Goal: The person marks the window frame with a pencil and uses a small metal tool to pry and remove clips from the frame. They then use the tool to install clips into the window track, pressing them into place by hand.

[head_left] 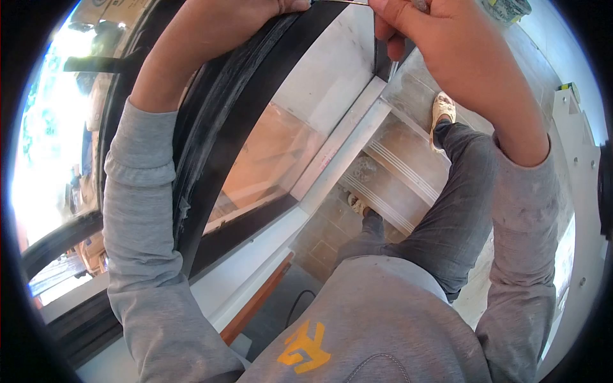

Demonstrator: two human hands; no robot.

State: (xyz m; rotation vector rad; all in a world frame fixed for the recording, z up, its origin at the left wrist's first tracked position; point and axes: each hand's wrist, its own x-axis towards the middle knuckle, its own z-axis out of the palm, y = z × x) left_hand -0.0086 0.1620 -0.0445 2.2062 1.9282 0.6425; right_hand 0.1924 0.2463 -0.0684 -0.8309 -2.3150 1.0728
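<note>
Both hands are raised at the top edge of the view, beside a dark window frame [211, 96]. A thin metal rod [345, 2] spans the gap between them, partly cut off by the edge; its kind I cannot tell. My left hand [255, 11] pinches near its left end, where a bit of blue shows. My right hand [428, 29] is closed with its fingers curled at the right end. Just below those fingers shows a narrow silvery strip [393, 70].
Glass panes and a white sill [249, 274] lie to the left, with a bright cluttered area outside. Below are tiled steps [389, 172], my feet on different levels. A white panel [578, 172] stands at right, and a container [507, 9] sits at top right.
</note>
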